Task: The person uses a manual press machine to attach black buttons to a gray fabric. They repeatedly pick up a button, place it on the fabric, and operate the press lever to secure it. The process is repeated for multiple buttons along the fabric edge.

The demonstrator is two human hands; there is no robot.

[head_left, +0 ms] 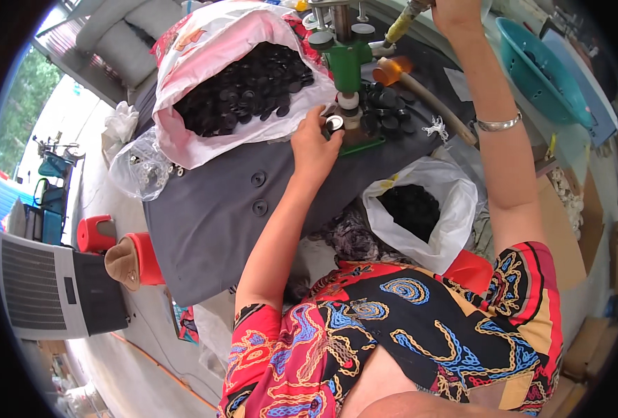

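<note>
A green hand press [345,66] stands on the dark cloth-covered table, with a white round die under its ram. Beside its base, my left hand [313,148] pinches a small round black cap with a shiny ring-shaped centre [334,124] between thumb and fingers. My right hand [456,17] is raised at the top edge, closed on the end of the press's tape-wrapped lever [406,24]; part of its fingers lies out of view. Left of the press, a large white-and-red sack [176,150] gapes open, full of black caps [242,97]. More black caps [390,115] are heaped right of the press.
Two black caps [258,179] lie on the dark cloth [204,230]. A clear bag of small metal parts [141,171] sits at its left edge. A mallet [434,97] lies right of the press. Nearer me is a white bag [455,202] of black pieces; a teal basket [542,76] stands far right.
</note>
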